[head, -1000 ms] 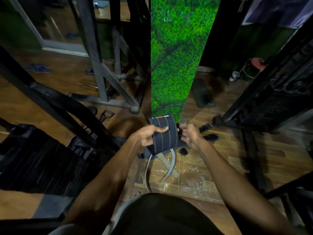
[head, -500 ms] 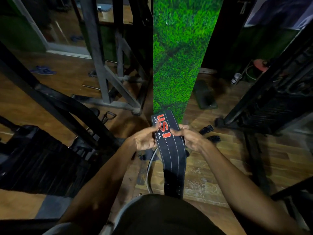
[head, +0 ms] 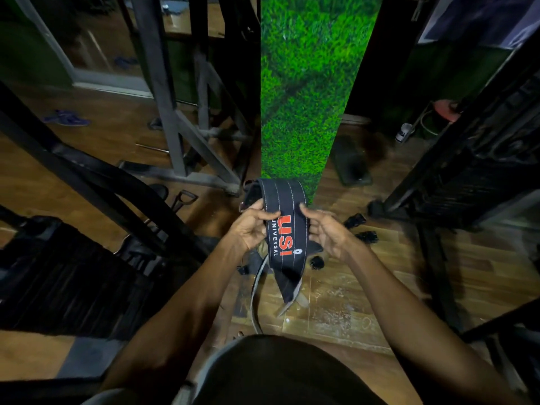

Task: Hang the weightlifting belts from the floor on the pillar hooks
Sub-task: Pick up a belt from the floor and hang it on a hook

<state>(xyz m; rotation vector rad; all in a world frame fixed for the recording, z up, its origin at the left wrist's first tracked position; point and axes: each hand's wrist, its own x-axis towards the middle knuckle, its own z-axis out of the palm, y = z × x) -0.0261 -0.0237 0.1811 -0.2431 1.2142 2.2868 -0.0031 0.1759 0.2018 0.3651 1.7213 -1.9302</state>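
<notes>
Frame center: left hand (head: 251,226) pinches the left edge of a black belt (head: 283,229) w/ red USI lettering; right hand (head: 324,229) curls on its right edge. Belt is off the wood floor (head: 350,302), just below the green turf pillar (head: 304,97); a grey belt (head: 254,293) lies on the floor under it.

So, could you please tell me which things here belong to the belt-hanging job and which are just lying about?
Job:
- black belt, held by left hand and right hand
- grey belt on the floor
- green pillar

Lying about:
- blue slippers
- cable handle
- red stool
- black mat
</notes>
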